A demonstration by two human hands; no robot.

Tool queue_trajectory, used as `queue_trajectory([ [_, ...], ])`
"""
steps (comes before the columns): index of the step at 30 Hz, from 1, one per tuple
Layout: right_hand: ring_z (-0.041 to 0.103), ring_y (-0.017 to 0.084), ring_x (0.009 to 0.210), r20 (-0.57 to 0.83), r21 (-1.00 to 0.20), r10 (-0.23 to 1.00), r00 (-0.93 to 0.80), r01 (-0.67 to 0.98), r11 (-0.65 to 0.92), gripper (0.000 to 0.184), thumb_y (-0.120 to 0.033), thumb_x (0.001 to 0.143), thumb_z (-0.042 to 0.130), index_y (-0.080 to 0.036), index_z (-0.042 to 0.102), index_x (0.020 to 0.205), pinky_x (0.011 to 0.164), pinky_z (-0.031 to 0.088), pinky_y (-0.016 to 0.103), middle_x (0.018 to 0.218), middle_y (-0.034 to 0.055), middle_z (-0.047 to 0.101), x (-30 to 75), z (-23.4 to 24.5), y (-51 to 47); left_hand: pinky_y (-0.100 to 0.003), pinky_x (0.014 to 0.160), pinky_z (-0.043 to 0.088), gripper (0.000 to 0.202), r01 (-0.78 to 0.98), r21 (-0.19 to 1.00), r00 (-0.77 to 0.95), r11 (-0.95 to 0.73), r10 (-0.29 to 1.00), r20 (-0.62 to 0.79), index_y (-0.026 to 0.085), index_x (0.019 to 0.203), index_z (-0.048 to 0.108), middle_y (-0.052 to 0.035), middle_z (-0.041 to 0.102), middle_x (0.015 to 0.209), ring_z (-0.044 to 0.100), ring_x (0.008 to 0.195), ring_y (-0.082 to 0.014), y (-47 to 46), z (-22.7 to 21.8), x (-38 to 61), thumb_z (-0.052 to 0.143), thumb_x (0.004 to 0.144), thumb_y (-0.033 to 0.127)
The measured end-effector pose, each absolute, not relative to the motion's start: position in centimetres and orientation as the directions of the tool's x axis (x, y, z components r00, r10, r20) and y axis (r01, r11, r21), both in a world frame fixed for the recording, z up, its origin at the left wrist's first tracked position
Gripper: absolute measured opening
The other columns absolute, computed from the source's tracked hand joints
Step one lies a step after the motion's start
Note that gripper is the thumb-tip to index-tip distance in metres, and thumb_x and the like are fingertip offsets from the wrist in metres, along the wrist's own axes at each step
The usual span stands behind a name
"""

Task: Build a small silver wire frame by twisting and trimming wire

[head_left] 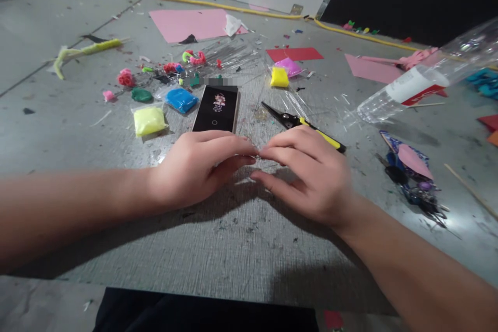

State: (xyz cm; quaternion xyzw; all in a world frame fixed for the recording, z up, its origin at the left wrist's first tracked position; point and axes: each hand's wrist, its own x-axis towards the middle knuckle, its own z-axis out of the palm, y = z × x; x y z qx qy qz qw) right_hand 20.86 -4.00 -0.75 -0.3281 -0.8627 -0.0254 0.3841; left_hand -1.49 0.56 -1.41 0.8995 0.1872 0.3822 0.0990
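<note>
My left hand (198, 166) and my right hand (307, 176) meet fingertip to fingertip low over the grey floor (233, 238). Both pinch something very small and thin between them, perhaps a wire; I cannot make it out. Just behind my left hand lies a black phone (216, 109) with its screen lit. Pliers with yellow handles (303, 124) lie behind my right hand, partly hidden by its fingers.
Bags of modelling clay lie beyond: yellow-green (148, 120), blue (181, 99), yellow (279, 78), purple (288, 66). Pink paper (187, 25), red paper (294, 54), small clay flowers (125, 78), a clear plastic bottle (420, 83) at right, keys and scraps (412, 176).
</note>
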Motion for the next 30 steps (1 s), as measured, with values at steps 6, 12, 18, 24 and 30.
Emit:
queue_trajectory([
  [6,0.063,0.021,0.082,0.691,-0.285,0.553,-0.465,0.528,0.8,0.007,-0.023,0.092,0.066,-0.019,0.068,0.098,0.075,0.053,0.039,0.093,0.0091,0.07,20.7,-0.9,-4.0,-0.029,0.081,0.062,0.014,0.186,0.3,0.65,-0.936,0.346,0.677,0.017,0.1,0.069,-0.0098,0.078,0.093,0.076,0.091,-0.0198,0.5,-1.1,-1.4,0.067,0.089,0.009],
  [12,0.064,0.019,0.081,0.649,-0.437,0.631,-0.424,0.471,0.766,0.005,-0.019,0.091,0.064,-0.021,0.066,0.095,0.071,0.053,0.036,0.09,0.006,0.069,20.2,-0.8,-4.7,-0.026,0.069,0.06,0.016,0.143,0.321,0.693,-0.936,0.327,0.642,0.021,0.1,0.068,-0.0075,0.076,0.087,0.073,0.077,-0.0177,0.4,-0.6,-1.6,0.063,0.09,0.01],
  [18,0.061,0.017,0.076,0.551,-0.691,0.755,-0.356,0.313,0.651,0.004,-0.021,0.088,0.068,-0.023,0.065,0.09,0.066,0.051,0.034,0.084,0.003,0.065,19.9,-0.8,-5.1,-0.027,0.07,0.06,0.021,0.102,0.337,0.723,-0.936,0.303,0.621,0.023,0.101,0.067,-0.0066,0.076,0.088,0.073,0.078,-0.0175,0.5,-0.3,-1.8,0.062,0.089,0.007],
  [24,0.06,0.015,0.076,0.467,-0.812,0.802,-0.373,0.176,0.556,0.007,-0.018,0.089,0.068,-0.023,0.065,0.084,0.071,0.049,0.033,0.083,-0.0002,0.065,20.2,-1.0,-4.8,-0.028,0.067,0.06,0.019,0.063,0.361,0.739,-0.931,0.287,0.61,0.02,0.099,0.067,-0.0077,0.075,0.085,0.072,0.075,-0.0179,0.6,-0.2,-1.7,0.062,0.088,0.005],
  [30,0.058,0.014,0.078,0.399,-0.864,0.836,-0.377,0.149,0.48,0.01,-0.02,0.093,0.063,-0.022,0.064,0.084,0.073,0.047,0.031,0.083,-0.0007,0.062,20.1,-0.9,-4.5,-0.027,0.06,0.059,0.015,0.063,0.365,0.73,-0.929,0.293,0.618,0.022,0.098,0.068,-0.0047,0.074,0.079,0.071,0.069,-0.0168,0.7,0.0,-1.6,0.061,0.09,0.01],
])
